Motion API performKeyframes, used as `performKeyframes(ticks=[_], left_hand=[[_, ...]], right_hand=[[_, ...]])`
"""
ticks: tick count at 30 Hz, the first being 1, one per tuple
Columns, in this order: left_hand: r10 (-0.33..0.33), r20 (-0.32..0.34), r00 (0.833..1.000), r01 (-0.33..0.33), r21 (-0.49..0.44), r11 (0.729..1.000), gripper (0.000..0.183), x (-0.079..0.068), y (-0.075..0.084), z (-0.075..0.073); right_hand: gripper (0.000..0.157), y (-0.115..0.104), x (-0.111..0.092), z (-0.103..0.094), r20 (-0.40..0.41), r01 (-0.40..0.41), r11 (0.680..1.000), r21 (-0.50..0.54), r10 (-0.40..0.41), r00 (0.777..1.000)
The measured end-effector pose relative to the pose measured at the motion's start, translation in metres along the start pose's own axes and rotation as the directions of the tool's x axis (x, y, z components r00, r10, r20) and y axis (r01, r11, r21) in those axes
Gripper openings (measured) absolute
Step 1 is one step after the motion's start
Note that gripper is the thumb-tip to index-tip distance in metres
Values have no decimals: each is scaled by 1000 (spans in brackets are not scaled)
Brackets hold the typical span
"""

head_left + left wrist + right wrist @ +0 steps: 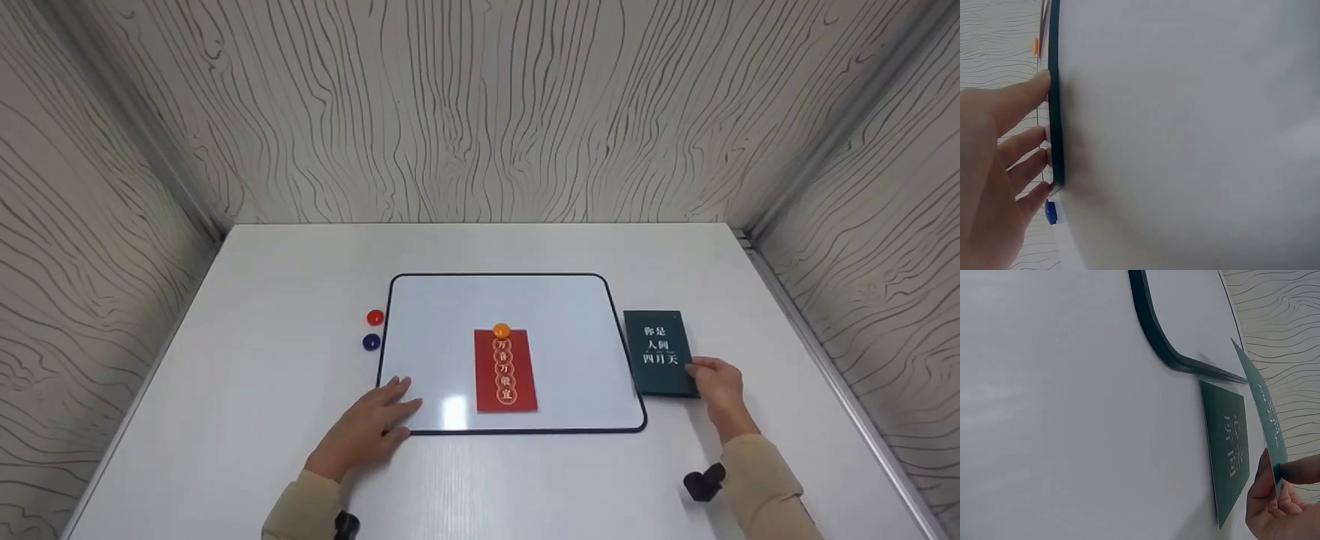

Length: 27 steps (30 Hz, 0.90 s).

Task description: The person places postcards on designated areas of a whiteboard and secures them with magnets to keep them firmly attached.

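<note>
My left hand (367, 427) rests with spread fingers on the lower left corner of a black-framed whiteboard (431, 322). In the left wrist view its straight fingers (1030, 140) lie at the board's edge. On the board lies a red card (517, 390) with white and gold lettering, an orange round magnet (502, 331) over its top edge. Right of the board, my right hand (718, 386) pinches the lower right edge of a dark green card (660, 341) with white characters. The right wrist view shows this held card (1266, 410) tilted up, above another green card (1224, 444) on the table.
A red round magnet (375, 318) and a dark blue one (371, 342) sit on the white table (285, 300) just left of the board. Wood-patterned panels (480, 112) stand behind the table and on both sides. A black wrist camera (705, 482) hangs by the right sleeve.
</note>
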<state>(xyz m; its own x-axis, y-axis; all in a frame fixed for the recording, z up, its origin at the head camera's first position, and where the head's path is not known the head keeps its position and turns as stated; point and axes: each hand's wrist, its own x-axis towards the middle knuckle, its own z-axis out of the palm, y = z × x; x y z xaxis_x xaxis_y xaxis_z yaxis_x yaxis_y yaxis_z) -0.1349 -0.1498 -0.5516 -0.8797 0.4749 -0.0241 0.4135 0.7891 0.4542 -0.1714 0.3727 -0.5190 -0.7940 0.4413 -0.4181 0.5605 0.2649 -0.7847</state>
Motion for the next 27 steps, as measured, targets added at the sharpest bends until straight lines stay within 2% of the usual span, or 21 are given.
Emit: performKeyframes(ticks=[5,13,19,27], left_hand=[[-9,9,1000,9,-7,1000,46,1,0,0],[-12,-1,1000,12,-9,1000,45,1,1,-1],[-21,18,1000,21,-19,1000,44,2,2,-3],[-20,23,1000,21,-19,1000,45,2,2,-3]], right_hand=[[47,-3,-4,3,27,8,1000,-10,-8,1000],[43,-6,-12,11,36,76,996,-50,-74,997],[45,-5,-15,18,84,82,995,-53,-77,993],[45,-4,-15,23,100,82,996,-43,-78,992]])
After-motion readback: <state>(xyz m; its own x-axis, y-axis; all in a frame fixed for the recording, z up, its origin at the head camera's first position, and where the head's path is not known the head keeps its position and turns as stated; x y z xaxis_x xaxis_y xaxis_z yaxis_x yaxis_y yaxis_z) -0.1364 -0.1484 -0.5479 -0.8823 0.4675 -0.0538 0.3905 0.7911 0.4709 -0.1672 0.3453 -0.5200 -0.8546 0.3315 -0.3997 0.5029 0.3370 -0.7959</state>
